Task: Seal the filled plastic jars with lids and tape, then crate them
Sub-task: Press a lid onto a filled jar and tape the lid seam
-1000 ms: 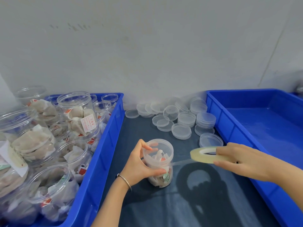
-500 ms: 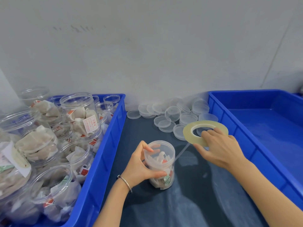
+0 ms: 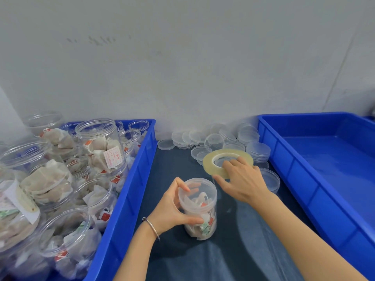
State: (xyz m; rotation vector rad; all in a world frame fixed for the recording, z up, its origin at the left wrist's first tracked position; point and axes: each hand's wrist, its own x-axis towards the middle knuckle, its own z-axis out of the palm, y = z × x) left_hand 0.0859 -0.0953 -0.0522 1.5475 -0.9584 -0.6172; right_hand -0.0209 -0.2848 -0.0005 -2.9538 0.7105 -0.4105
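The lidded jar [image 3: 199,207] stood upright on the dark mat [image 3: 233,250]. The left hand [image 3: 172,207] curled its fingers round the jar. Just behind the jar, the right hand [image 3: 241,182] pinched the tape roll [image 3: 227,162]; loose lids [image 3: 257,149] lay beyond.

The jar [image 3: 199,207] gripped in the left hand [image 3: 172,207] is clear, slightly cloudy plastic with a frosted lid, and holds pale, matt paper-like sachets. The tape roll [image 3: 211,165] under the right hand [image 3: 241,183] is glossy, yellowish and see-through, and the lids [image 3: 257,150] beyond it are thin translucent plastic. The worktop [image 3: 233,256] below both hands is dark with a soft sheen, the crate [image 3: 324,201] right of them is smooth, shiny blue plastic, and a thin metal bangle [image 3: 152,228] circles the left wrist.
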